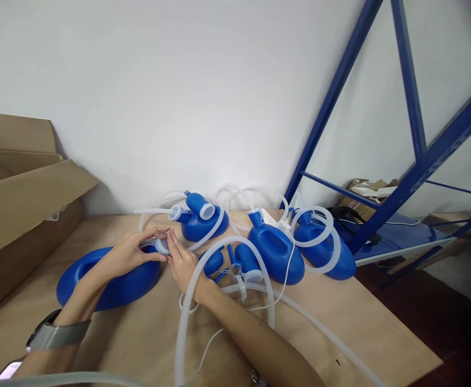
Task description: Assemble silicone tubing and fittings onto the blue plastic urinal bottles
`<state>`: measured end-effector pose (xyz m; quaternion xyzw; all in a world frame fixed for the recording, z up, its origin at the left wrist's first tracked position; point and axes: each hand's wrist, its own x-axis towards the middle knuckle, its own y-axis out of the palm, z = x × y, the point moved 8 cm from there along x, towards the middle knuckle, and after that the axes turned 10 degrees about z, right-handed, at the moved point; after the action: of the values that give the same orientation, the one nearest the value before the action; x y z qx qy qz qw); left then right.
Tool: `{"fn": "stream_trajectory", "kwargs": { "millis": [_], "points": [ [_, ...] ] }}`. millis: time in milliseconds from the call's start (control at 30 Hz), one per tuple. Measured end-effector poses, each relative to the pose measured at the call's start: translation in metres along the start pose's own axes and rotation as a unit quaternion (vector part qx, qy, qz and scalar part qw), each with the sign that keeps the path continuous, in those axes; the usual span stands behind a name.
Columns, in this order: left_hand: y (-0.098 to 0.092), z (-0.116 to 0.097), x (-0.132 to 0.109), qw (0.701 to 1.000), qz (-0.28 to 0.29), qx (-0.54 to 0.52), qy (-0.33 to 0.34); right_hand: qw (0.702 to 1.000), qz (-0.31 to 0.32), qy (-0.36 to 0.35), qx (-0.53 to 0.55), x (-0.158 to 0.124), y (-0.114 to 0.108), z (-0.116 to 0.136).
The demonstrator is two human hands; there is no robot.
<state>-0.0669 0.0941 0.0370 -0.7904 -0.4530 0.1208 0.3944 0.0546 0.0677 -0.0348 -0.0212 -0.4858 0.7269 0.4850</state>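
Observation:
A blue plastic urinal bottle point(110, 285) lies on the left of the table, its neck pointing right. On that neck sits a whitish translucent cap point(162, 246). My left hand point(133, 252) grips the cap and neck between thumb and fingers. Pressed against the cap from the other side are the fingers of my right hand point(183, 266). Whether the cap is fully seated is hidden by my fingers. Just behind stands another blue urinal bottle point(197, 228) with a capped neck and a smaller blue piece point(197, 203) resting on top.
Two more blue bottles point(276, 252) point(320, 252) lie to the right with coiled clear tubes. Beside my right forearm are blue fittings point(247, 260) and a looping tube point(262, 263). A cardboard box point(29, 215) stands left; a blue metal rack point(340, 80) rises right. A white cable crosses the table.

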Motion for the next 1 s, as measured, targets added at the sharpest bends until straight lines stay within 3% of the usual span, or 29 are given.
{"fn": "stream_trajectory", "kwargs": {
  "millis": [167,400,533,633,767,867,1000],
  "points": [
    [0.002,0.003,0.0,1.0,0.005,-0.006,0.0,0.999,0.002,0.007,-0.048,-0.002,0.006,-0.002],
    [0.005,0.0,-0.007,1.0,-0.004,-0.012,0.0,0.994,0.006,-0.003,-0.107,-0.003,-0.002,0.009],
    [-0.003,0.008,-0.012,1.0,0.003,0.007,-0.027,0.992,0.001,0.005,-0.123,-0.007,-0.003,0.011],
    [-0.02,0.021,-0.021,0.981,-0.046,0.138,-0.131,0.996,0.009,-0.002,-0.084,-0.01,-0.004,0.014],
    [-0.008,0.023,-0.022,0.95,0.038,0.235,-0.204,0.99,-0.043,0.013,0.131,-0.007,-0.011,0.009],
    [0.0,0.016,-0.019,0.939,0.062,0.258,-0.219,0.915,-0.113,0.102,0.374,0.0,-0.003,-0.012],
    [0.005,0.012,-0.015,0.94,0.06,0.259,-0.212,0.747,-0.094,0.178,0.633,0.008,0.031,-0.024]
  ]
}}
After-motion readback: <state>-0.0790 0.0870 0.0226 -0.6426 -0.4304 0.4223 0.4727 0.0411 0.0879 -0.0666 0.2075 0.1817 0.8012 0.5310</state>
